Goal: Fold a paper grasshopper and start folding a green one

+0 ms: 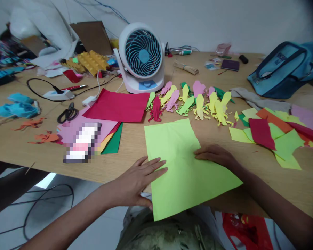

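A large yellow-green sheet of paper [174,180] lies at the table's front edge, its lower part reaching past the edge over my lap. My left hand [139,178] rests on its left side with fingers spread on top and the thumb by the sheet's edge. Across the sheet, my right hand [215,154] lies on the right side, fingers stretched out flat and close together. Faint creases run near the sheet's middle. Behind it stands a row of small cut and twisted paper figures [199,107] in yellow, pink, green and red.
A red sheet [117,106] lies left of the figures, over pink and green sheets [113,140]. A phone [82,142] with a blurred-out screen rests there. Coloured scraps [263,133] are heaped at right. A white fan [143,55] and a blue bag [281,69] stand behind.
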{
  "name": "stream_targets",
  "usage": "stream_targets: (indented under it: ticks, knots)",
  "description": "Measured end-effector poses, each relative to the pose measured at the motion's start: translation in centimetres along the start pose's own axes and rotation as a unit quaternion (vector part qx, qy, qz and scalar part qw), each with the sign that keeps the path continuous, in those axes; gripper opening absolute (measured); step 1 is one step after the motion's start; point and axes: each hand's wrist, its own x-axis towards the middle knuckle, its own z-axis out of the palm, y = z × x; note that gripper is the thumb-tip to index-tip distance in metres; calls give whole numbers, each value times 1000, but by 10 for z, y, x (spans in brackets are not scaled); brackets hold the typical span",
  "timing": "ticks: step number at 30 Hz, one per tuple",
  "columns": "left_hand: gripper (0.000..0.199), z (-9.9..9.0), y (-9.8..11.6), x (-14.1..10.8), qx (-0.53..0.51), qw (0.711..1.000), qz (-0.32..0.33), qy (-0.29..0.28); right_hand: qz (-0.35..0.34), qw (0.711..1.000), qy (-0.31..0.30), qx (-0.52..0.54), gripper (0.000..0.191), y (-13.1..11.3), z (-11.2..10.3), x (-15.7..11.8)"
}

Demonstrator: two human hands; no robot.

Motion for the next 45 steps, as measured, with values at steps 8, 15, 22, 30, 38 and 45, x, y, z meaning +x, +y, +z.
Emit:
stream_targets:
  ticks: [8, 15, 22, 30, 38, 45]
  knots:
    - [58, 5, -11, 15, -8, 995, -8, 104, 16, 999, -3, 31, 29, 0, -1, -7]
    - [45, -8, -10, 14, -84, 989, -4, 124, -14, 995, 6, 97, 26, 0, -6, -8]
    - [42, -6, 2, 21, -97, 959, -166, 208, 147, 988, 34, 33, 36, -14, 0, 0]
    - [36, -12, 1, 34, -132, 918, -255, 275, 280, 954, 85, 68, 45, -26, 3, 19]
    - [41, -15, 9, 34, -97, 904, -362, 208, 319, 947, 21, -36, 45, -37, 2, 16]
    - [30, -28, 10, 52, 28, 893, -431, 123, 335, 940, 5, -63, 47, -33, 4, 16]
